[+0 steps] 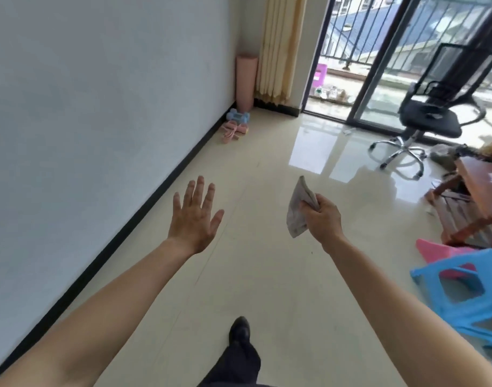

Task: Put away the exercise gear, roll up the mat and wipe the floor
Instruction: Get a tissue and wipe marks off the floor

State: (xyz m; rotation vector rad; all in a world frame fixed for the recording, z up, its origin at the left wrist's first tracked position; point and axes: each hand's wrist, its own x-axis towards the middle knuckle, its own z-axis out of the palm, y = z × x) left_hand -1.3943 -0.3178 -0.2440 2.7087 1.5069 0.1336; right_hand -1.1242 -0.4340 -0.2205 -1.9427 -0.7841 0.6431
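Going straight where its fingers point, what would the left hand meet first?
The way ahead of the left hand looks free; farther on, probably the pink exercise gear by the wall, though depth is unclear.

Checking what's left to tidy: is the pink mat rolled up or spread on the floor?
Rolled up: the pink mat stands upright as a tube in the corner, beside the curtain.

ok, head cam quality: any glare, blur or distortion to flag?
Head view: daylight through the door throws hard glare on the floor near the chair. Head view: the wide angle tilts the door frames and stretches the stool at the right edge. Head view: mat and dumbbells in the far corner are soft; right hand and cloth read clearly.
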